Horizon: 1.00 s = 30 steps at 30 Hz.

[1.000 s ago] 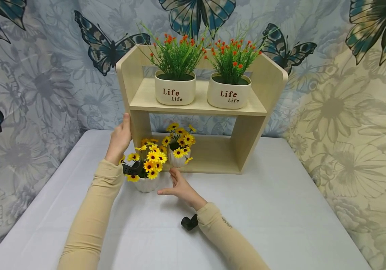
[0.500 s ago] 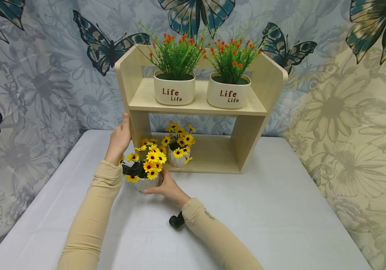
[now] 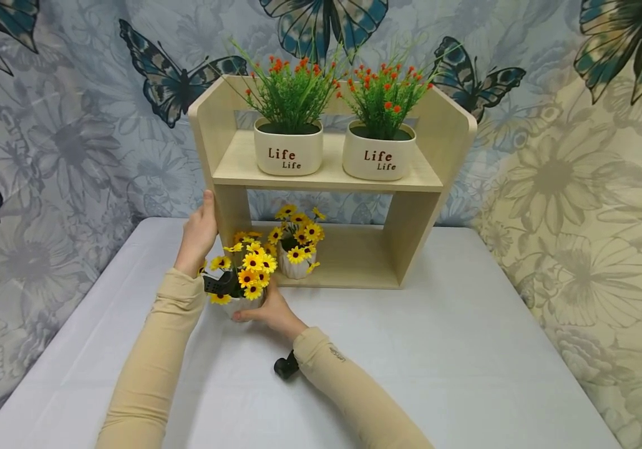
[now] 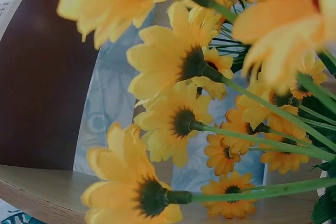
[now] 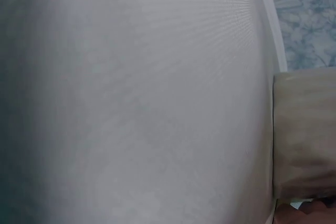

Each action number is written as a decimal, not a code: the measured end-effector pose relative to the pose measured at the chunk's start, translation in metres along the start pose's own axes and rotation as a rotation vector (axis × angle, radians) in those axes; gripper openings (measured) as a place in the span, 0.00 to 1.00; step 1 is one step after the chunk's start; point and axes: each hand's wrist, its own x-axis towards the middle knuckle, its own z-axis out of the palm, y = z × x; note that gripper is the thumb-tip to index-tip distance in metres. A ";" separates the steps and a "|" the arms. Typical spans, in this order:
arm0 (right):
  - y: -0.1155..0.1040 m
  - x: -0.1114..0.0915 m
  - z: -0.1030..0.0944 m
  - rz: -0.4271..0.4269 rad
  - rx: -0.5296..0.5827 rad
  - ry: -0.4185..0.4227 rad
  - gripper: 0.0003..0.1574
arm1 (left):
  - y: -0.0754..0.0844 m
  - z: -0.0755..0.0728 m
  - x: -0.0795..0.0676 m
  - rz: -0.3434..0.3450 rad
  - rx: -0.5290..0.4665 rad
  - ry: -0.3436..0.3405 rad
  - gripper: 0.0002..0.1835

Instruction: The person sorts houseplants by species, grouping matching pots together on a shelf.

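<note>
A white pot of yellow daisy-like artificial flowers [image 3: 252,268] stands on the table in front of the wooden shelf's [image 3: 349,185] lower left corner. My right hand [image 3: 276,313] holds this pot from its right side, thumb across the front; the other fingers are partly hidden behind it. Against the shelf's outer left side rests my left hand [image 3: 198,234], fingers extended upward along the panel. A second white pot of yellow flowers [image 3: 296,262] sits inside the lower compartment at the left. Close-up yellow flowers [image 4: 184,119] fill the left wrist view.
Two white "Life" pots, the left pot [image 3: 288,153] and the right pot [image 3: 379,156], hold red-flowered greenery on the upper shelf. A white cloth covers the table [image 3: 466,349]. Behind hangs a butterfly-patterned backdrop [image 3: 579,187]. The right wrist view is mostly blurred white.
My right hand has moved left to the front flower pot and taken hold of it. The left hand stays at the shelf's side.
</note>
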 end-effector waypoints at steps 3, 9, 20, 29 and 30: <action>0.003 0.003 0.002 -0.024 0.003 -0.012 0.62 | -0.002 0.000 -0.001 -0.001 0.008 0.006 0.48; 0.001 0.004 0.004 -0.065 0.004 -0.015 0.58 | -0.002 0.000 -0.001 0.010 0.024 0.011 0.47; -0.017 -0.003 0.008 -0.143 0.071 0.005 0.53 | -0.001 0.002 0.000 0.007 0.037 0.014 0.47; 0.001 0.006 0.014 -0.271 0.044 0.026 0.56 | -0.003 0.001 0.000 -0.005 0.030 0.005 0.48; 0.005 0.007 0.014 -0.277 0.026 0.033 0.57 | -0.003 0.001 0.000 -0.001 0.030 0.003 0.47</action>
